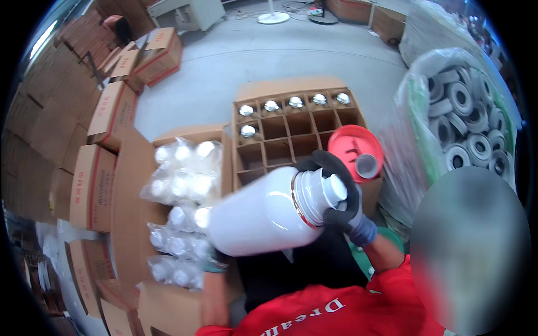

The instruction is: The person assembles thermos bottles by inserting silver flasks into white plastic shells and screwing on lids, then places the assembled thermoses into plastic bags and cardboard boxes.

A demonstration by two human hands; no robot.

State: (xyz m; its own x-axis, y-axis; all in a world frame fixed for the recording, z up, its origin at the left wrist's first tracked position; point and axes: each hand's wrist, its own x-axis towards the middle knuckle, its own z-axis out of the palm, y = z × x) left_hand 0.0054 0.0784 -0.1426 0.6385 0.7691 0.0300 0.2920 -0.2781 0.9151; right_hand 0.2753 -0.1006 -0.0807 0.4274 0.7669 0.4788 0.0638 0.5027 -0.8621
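A large white flask (pixel 258 215) with a gold ring round its neck lies tilted across my lap, its mouth end up and to the right. My right hand (pixel 343 193), in a dark glove, is closed around the neck, with a white stopper (pixel 335 189) showing at the mouth between thumb and fingers. At the base, my left hand (pixel 216 262), also gloved, supports the flask from below; its fingers are mostly hidden. Just beyond my right hand is a red round lid-like piece (pixel 350 140) with a small grey cup-shaped part (pixel 367 166) on it.
Ahead stands a divided carton (pixel 291 89) with several silver-topped pieces (pixel 296 102). To its left, an open carton (pixel 131 207) holds several plastic-wrapped white bottles (pixel 182 185). A lined sack (pixel 414 112) of grey rings (pixel 479 147) is at right. Closed cartons (pixel 106 112) line the left.
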